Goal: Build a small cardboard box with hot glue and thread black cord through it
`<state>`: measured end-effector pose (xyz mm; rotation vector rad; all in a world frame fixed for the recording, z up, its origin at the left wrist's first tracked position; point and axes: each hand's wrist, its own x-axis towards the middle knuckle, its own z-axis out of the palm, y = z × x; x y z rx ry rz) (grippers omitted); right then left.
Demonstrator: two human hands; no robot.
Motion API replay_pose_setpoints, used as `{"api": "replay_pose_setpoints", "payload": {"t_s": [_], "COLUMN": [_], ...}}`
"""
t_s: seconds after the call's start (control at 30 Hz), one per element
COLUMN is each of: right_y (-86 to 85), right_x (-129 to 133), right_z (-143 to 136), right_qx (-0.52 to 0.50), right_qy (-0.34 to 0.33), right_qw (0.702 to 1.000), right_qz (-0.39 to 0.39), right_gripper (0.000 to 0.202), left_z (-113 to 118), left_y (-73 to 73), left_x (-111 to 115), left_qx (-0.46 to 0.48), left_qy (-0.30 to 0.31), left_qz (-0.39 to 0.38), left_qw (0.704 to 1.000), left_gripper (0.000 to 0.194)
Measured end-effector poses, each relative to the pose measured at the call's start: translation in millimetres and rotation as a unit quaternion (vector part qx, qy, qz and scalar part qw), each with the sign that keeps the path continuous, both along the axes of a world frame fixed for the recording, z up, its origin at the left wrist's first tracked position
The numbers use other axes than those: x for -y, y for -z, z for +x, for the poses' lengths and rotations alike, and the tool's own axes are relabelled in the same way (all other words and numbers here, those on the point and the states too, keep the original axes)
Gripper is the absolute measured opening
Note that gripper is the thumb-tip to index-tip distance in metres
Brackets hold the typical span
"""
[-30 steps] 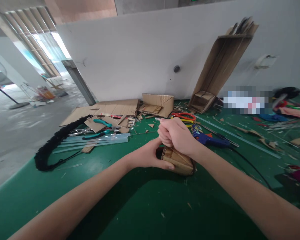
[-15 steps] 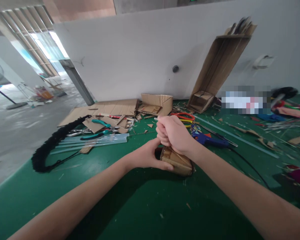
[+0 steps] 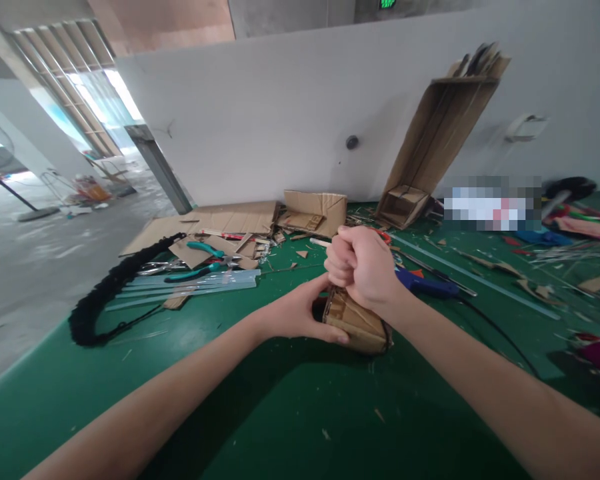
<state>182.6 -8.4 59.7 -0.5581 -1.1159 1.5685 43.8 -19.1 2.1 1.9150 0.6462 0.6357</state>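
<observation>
A small brown cardboard box (image 3: 360, 328) with a dark cord at its right end lies on the green tabletop in front of me. My left hand (image 3: 295, 312) grips its left end, thumb along the near side and fingers around the far side. My right hand (image 3: 364, 268) is a closed fist pressed over the box's top; what it holds, if anything, is hidden. Just left of the fist shows a thin pale stick (image 3: 319, 242). Beyond the right wrist lies a blue glue gun (image 3: 433, 285), partly covered by that hand.
Left are teal-handled pliers (image 3: 200, 272), clear glue sticks (image 3: 230, 280) and a black fuzzy strip (image 3: 93, 310). Cardboard sheets (image 3: 240, 217) lie along the white wall, where a tall cardboard trough (image 3: 433, 133) leans. The glue gun's cord (image 3: 500, 340) runs right, near scattered scraps.
My right fist has shifted slightly to the right over the box, covering more of the tools behind it. The left hand keeps its grip, and the view has tilted up a little.
</observation>
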Motion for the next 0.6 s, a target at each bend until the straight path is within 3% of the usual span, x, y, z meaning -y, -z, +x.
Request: {"api": "replay_pose_setpoints", "payload": {"t_s": [0.23, 0.6], "right_y": [-3.4, -0.9], "right_x": [0.3, -0.8], "right_z": [6.9, 5.4], "right_qx": [0.015, 0.015], "right_qy": [-0.048, -0.046], "right_qw": [0.999, 0.998], "right_qz": [-0.019, -0.044], "right_gripper": [0.045, 0.046], "left_z": [0.0, 0.0], "left_y": [2.0, 2.8], "left_x": [-0.2, -1.5], "left_qx": [0.012, 0.013], "left_qy": [0.007, 0.011], "left_qz": [-0.009, -0.018], "left_qw": [1.000, 1.000], "left_gripper": [0.079, 0.086]}}
